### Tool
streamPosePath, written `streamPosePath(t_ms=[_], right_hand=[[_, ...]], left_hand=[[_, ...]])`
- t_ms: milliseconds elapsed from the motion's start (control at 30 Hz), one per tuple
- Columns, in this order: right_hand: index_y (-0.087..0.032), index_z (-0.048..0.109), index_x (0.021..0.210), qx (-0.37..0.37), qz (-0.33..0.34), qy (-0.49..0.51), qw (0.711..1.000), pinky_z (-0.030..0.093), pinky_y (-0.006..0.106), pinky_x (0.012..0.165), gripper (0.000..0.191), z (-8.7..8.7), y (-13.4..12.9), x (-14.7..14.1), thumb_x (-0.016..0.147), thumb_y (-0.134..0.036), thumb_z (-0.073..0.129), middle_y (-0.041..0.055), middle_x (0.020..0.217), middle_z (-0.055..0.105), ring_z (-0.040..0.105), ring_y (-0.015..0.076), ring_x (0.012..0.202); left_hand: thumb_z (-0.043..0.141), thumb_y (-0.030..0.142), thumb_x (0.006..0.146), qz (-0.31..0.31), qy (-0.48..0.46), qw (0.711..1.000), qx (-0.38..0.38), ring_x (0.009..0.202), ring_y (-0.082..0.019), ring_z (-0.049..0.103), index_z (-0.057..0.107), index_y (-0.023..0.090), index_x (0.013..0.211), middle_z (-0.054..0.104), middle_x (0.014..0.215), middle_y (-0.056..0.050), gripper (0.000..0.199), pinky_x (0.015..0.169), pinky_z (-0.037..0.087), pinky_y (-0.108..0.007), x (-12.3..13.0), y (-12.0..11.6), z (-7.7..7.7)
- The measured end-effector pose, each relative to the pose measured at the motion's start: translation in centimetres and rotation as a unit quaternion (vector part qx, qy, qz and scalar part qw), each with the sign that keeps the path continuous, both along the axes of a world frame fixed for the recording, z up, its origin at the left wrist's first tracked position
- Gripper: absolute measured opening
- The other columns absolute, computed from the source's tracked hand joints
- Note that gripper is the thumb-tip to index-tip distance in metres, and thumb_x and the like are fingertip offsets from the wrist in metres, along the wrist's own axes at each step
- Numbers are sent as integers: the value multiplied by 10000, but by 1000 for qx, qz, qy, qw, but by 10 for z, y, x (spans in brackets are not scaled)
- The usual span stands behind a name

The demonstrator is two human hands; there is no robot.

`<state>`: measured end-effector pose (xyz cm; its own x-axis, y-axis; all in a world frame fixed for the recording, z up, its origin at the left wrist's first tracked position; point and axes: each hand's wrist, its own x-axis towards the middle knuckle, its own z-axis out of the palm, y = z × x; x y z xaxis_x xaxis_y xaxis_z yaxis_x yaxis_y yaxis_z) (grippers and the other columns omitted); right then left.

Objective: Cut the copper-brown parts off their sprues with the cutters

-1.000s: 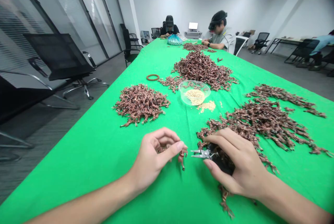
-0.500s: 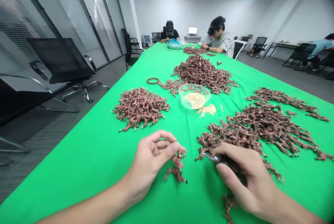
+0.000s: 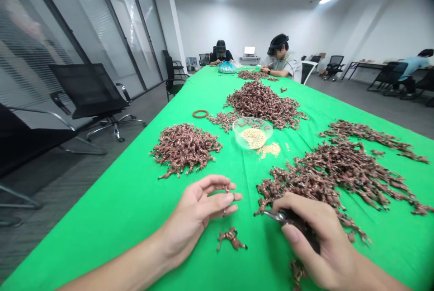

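Note:
My left hand (image 3: 203,209) is half closed over the green cloth, its fingers curled round a small brown bit, mostly hidden. Below its fingertips a brown horse-like figurine (image 3: 232,239) lies on the cloth. My right hand (image 3: 318,232) is wrapped round dark-handled pliers (image 3: 280,215), whose metal tip points left, beside the edge of the large right-hand pile of figurines (image 3: 339,169). Another figurine (image 3: 297,274) lies partly under my right hand. A smaller pile (image 3: 186,148) sits beyond my left hand.
A clear bowl (image 3: 252,133) holds pale pellets, with some spilled beside it. Behind it rises a big figurine pile (image 3: 262,103). A brown ring (image 3: 200,113) lies left of it. People sit at the table's far end; office chairs (image 3: 88,87) stand left.
The figurine that hung at my left fingertips now lies on the cloth below them, and the fingers of that hand have spread somewhat. The camera view has tilted up slightly.

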<state>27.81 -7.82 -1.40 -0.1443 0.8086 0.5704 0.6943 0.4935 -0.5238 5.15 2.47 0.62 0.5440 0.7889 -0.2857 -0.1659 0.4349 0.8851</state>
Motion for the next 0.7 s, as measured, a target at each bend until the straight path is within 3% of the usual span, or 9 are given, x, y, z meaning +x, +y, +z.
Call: streamPosePath(t_ms=[167, 333, 467, 700], right_hand=[[-166, 586, 1069, 66, -3, -72, 995, 498, 272, 600, 213, 4, 5, -1, 900, -295, 587, 58, 838, 637, 604, 162, 703], [-127, 611, 1065, 81, -27, -107, 991, 498, 300, 585, 259, 1, 8, -7, 888, -316, 627, 80, 819, 614, 579, 179, 695], [-108, 624, 1076, 98, -52, -136, 984, 511, 316, 623, 268, -5, 6, -10, 895, -305, 641, 102, 864, 628, 586, 190, 736], [-111, 611, 1103, 121, -65, -184, 973, 507, 334, 671, 303, -9, 2, -8, 879, -300, 688, 101, 900, 639, 574, 199, 778]], left_hand=[[848, 201, 765, -27, 2, 999, 47, 1019, -227, 731, 590, 153, 1202, 745, 1063, -101, 509, 857, 587, -268, -1, -4, -7], [882, 214, 710, -70, 36, 995, 56, 1054, -274, 730, 702, 107, 1103, 765, 1103, -152, 445, 895, 602, -313, -2, -9, -13], [889, 212, 687, -91, 39, 994, 41, 1038, -302, 735, 725, 122, 1109, 766, 1105, -149, 462, 768, 645, -322, -2, -11, -14], [885, 183, 686, -110, 28, 992, 47, 994, -255, 752, 739, 156, 1064, 782, 1066, -110, 406, 811, 627, -270, -4, -10, -14]])
